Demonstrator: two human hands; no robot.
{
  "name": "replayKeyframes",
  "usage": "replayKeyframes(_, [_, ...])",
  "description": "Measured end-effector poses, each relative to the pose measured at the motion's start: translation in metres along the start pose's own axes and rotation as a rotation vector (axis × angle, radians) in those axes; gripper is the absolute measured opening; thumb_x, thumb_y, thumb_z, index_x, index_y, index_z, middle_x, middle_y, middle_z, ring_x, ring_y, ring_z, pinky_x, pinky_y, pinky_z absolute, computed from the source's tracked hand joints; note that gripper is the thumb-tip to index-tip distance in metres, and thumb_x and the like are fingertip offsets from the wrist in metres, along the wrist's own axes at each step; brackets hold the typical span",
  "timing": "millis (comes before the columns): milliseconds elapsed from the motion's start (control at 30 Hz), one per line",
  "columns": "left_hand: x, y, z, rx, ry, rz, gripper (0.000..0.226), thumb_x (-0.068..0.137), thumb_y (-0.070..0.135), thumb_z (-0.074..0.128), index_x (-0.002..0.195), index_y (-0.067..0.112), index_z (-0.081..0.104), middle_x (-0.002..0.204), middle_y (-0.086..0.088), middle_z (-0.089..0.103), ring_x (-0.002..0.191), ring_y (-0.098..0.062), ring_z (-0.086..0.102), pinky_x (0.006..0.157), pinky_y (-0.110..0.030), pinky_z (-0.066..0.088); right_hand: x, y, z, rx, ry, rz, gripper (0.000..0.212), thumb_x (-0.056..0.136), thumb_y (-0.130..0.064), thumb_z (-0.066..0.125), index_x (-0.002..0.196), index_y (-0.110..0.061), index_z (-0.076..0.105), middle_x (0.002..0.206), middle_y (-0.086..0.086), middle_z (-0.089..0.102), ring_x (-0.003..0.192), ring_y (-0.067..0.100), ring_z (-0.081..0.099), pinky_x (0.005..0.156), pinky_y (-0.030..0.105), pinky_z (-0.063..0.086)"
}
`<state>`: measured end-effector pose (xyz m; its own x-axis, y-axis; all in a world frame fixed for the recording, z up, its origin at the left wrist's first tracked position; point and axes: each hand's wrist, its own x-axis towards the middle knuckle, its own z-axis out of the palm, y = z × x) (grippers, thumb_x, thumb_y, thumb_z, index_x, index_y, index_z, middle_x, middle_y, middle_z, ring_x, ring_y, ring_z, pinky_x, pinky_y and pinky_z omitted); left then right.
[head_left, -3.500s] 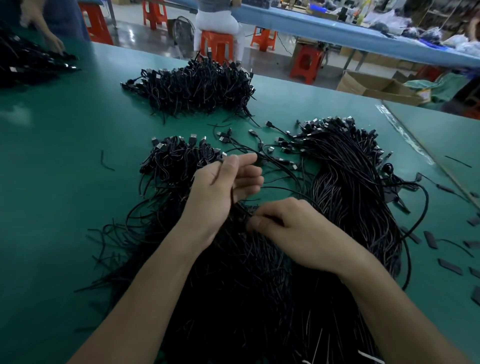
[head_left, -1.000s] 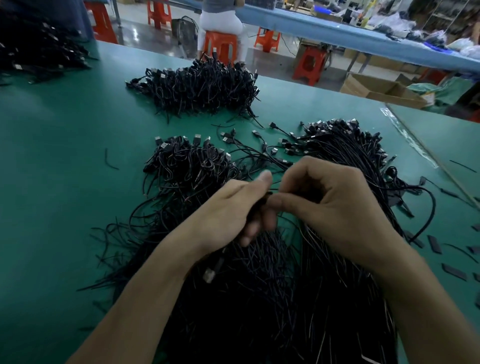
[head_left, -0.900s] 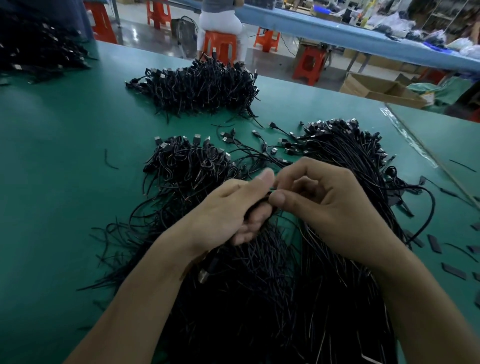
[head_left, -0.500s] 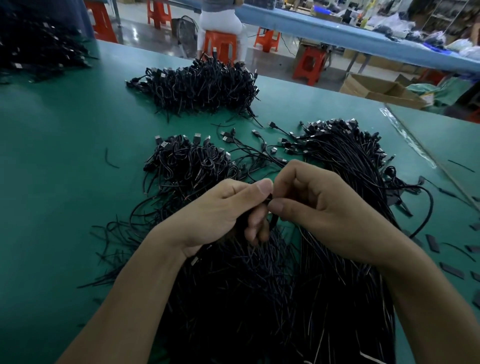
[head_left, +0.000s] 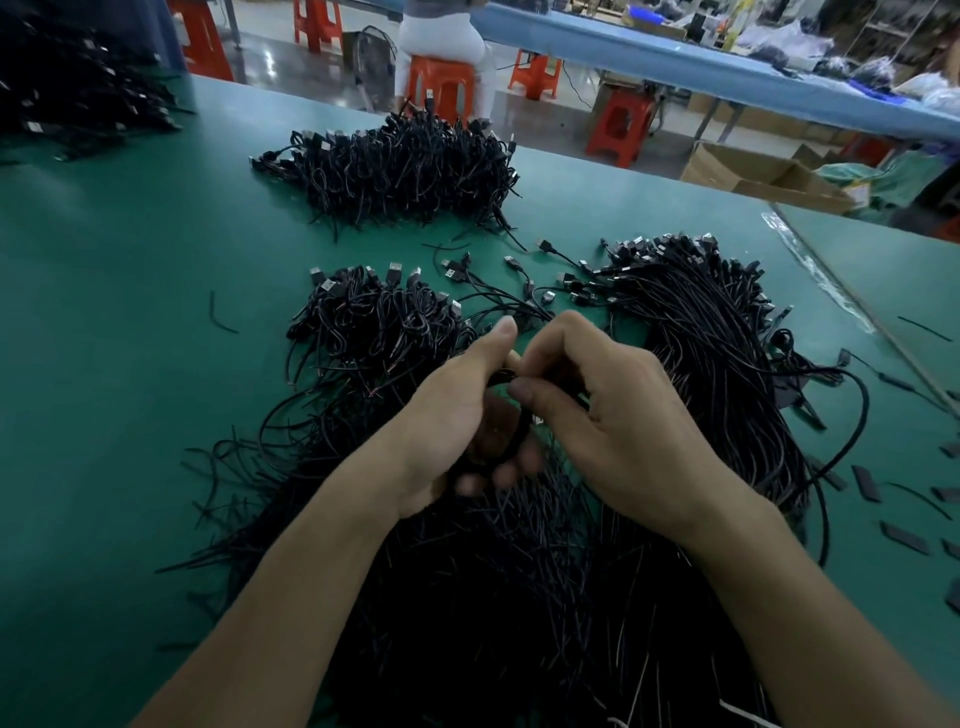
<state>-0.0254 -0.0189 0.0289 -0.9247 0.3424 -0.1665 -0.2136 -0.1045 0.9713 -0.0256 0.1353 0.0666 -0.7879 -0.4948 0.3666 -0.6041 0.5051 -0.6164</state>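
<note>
My left hand (head_left: 449, 415) and my right hand (head_left: 613, 421) meet above a big heap of loose black cables (head_left: 493, 597). Between them is one thin black cable (head_left: 501, 376), coiled into a small loop. The left hand's fingers curl round the loop from below, thumb up. My right hand pinches the cable at the top with thumb and forefinger. Part of the loop is hidden inside the left palm.
On the green table (head_left: 104, 364) lie a small pile of coiled USB cables (head_left: 374, 322), a larger coiled pile (head_left: 405, 171) farther back, and a long straight bundle (head_left: 717, 322) at right. Black strips (head_left: 865, 483) are scattered at the right edge. A person sits on an orange stool (head_left: 441, 83) beyond.
The hands rose from the heap with one cable. In the last second they kept winding it, and the dangling USB plug below my left wrist has gone out of sight.
</note>
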Motion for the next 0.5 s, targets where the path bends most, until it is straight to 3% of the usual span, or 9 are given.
replayKeyframes(100, [0.007,-0.009,-0.004,0.253,0.215,0.116,0.064,0.104,0.05,0.036,0.077,-0.004,0.058,0.051,-0.003,0.047,0.04,-0.013,0.04,0.042,-0.02,0.035,-0.002,0.012,-0.006,-0.003,-0.069,0.164,0.011,0.092,-0.032,0.065,0.088,-0.025,0.057,0.075,-0.007,0.066,0.069,0.01,0.063,0.062,0.026,0.052])
replayKeyframes(200, [0.008,-0.012,-0.017,0.448,0.383,0.242,0.063,0.103,0.051,0.037,0.054,0.02,0.061,0.048,0.005,0.046,0.042,-0.01,0.038,0.047,-0.021,0.034,-0.008,0.028,-0.016,-0.202,-0.357,0.437,0.023,0.086,-0.048,0.068,0.088,-0.026,0.061,0.08,-0.006,0.066,0.071,0.006,0.063,0.063,0.021,0.053])
replayKeyframes(300, [0.009,-0.009,-0.024,0.465,0.453,0.32,0.064,0.104,0.052,0.034,0.048,0.022,0.041,0.04,0.009,0.036,0.038,-0.008,0.029,0.045,-0.022,0.029,-0.021,0.038,-0.009,-0.353,-0.617,0.557,0.032,0.091,-0.051,0.064,0.087,-0.02,0.069,0.078,-0.001,0.069,0.063,0.009,0.061,0.058,0.023,0.05])
replayKeyframes(400, [0.009,-0.008,-0.021,0.388,0.495,0.335,0.062,0.097,0.057,0.034,0.046,0.022,0.03,0.045,0.001,0.028,0.044,-0.018,0.024,0.048,-0.031,0.029,-0.026,0.038,0.002,-0.376,-0.644,0.596,0.034,0.093,-0.049,0.063,0.087,-0.017,0.072,0.078,0.002,0.069,0.066,0.016,0.064,0.062,0.033,0.054])
replayKeyframes(433, [0.009,-0.009,-0.02,0.348,0.499,0.328,0.065,0.098,0.055,0.035,0.048,0.014,0.031,0.05,-0.009,0.028,0.045,-0.02,0.023,0.046,-0.025,0.032,-0.026,0.037,0.004,-0.376,-0.644,0.598,0.031,0.093,-0.046,0.063,0.087,-0.017,0.072,0.08,0.002,0.07,0.07,0.018,0.066,0.066,0.037,0.058])
replayKeyframes(500, [0.011,-0.011,-0.021,0.263,0.514,0.299,0.07,0.103,0.048,0.037,0.057,-0.003,0.029,0.06,-0.011,0.031,0.048,-0.02,0.02,0.042,-0.006,0.033,-0.026,0.035,0.006,-0.345,-0.654,0.591,0.025,0.093,-0.038,0.063,0.085,-0.016,0.073,0.083,0.003,0.072,0.076,0.022,0.069,0.072,0.041,0.06])
